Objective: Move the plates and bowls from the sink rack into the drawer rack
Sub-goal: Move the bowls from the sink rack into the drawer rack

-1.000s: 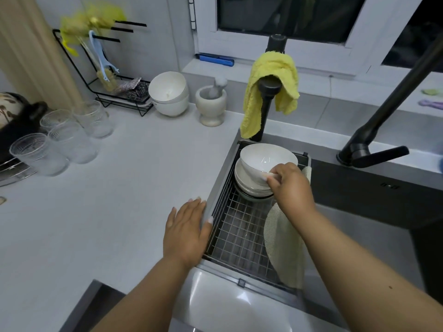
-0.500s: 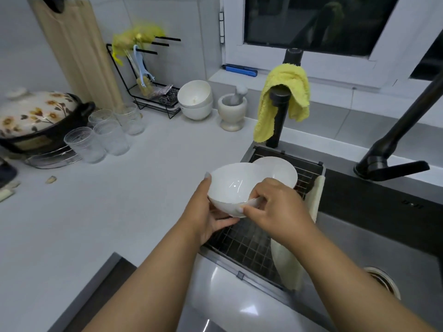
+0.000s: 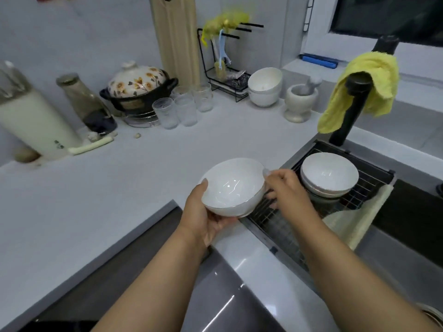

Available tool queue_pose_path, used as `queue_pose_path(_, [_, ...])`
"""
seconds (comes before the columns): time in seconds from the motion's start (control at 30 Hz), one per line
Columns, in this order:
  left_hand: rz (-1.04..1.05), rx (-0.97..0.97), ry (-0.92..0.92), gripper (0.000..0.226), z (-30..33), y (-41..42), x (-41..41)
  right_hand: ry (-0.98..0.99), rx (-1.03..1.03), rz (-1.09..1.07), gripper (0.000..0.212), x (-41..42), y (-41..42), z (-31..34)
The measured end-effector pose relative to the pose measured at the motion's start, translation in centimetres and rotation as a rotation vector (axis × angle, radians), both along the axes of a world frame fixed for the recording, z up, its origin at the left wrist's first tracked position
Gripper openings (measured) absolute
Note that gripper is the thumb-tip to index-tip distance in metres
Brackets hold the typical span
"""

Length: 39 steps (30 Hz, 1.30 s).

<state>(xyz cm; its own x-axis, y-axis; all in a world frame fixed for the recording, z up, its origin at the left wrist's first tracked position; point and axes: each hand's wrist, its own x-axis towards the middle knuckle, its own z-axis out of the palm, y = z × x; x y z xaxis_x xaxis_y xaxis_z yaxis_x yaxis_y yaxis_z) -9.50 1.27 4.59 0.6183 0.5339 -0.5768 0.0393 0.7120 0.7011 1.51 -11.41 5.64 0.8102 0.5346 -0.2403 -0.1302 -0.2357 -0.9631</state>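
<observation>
A white bowl (image 3: 233, 185) is held above the counter's front edge, just left of the sink rack (image 3: 275, 221). My left hand (image 3: 203, 219) grips it from below, thumb on the left rim. On the bowl's right rim, my right hand (image 3: 287, 190) pinches with thumb and fingers. A stack of white bowls (image 3: 329, 174) sits at the far end of the wire sink rack. A dark opening (image 3: 107, 279) shows below the counter edge; no drawer rack is visible in it.
A beige mat (image 3: 354, 221) hangs over the rack's right side. A black tap with a yellow cloth (image 3: 359, 92) stands behind the rack. The counter holds glasses (image 3: 177, 111), a floral-lidded pot (image 3: 139, 87), two stacked white bowls (image 3: 263, 87) and a mortar (image 3: 300, 101).
My right hand lifted the top bowl off the rack stack, my left hand left the rack edge and took it from below, and the bowl has moved left over the counter edge.
</observation>
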Motion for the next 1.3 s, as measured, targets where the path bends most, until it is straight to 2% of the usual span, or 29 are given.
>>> queue_pose_path(0.07, [0.038,0.015,-0.014,0.045,0.0,0.5,-2.0,0.158,0.037,0.089,0.026,-1.5,1.2,-0.3])
queue_pose_path(0.13, [0.086,0.028,-0.024,0.049,0.0,1.0,-3.9,0.276,0.062,0.161,0.034,-3.1,2.3,-0.1])
queue_pose_path(0.23, [0.169,0.034,-0.009,0.050,0.4,1.4,-6.9,0.327,0.046,0.248,0.047,-5.0,3.7,0.3])
queue_pose_path(0.43, [0.318,0.064,-0.015,0.049,1.1,2.0,-14.6,0.462,0.007,0.470,0.050,-11.6,7.0,1.3])
queue_pose_path(0.6, [0.427,0.079,-0.007,0.050,1.7,1.8,-22.7,0.480,0.001,0.593,0.053,-18.8,8.8,1.4])
queue_pose_path(0.73, [0.504,0.094,0.052,0.050,2.1,1.0,-30.2,0.494,-0.015,0.636,0.045,-25.9,9.6,1.4])
queue_pose_path(0.9, [0.589,0.155,0.146,0.046,1.7,-0.5,-40.8,0.486,-0.045,0.703,0.035,-36.1,10.1,1.3])
queue_pose_path(1.07, [0.638,0.178,0.233,0.055,1.1,-2.0,-52.0,0.482,-0.072,0.805,0.036,-46.6,10.4,0.6])
queue_pose_path(1.3, [0.866,0.185,0.386,0.059,-0.6,-4.0,-65.6,0.478,-0.135,0.886,0.031,-57.9,11.2,-0.7])
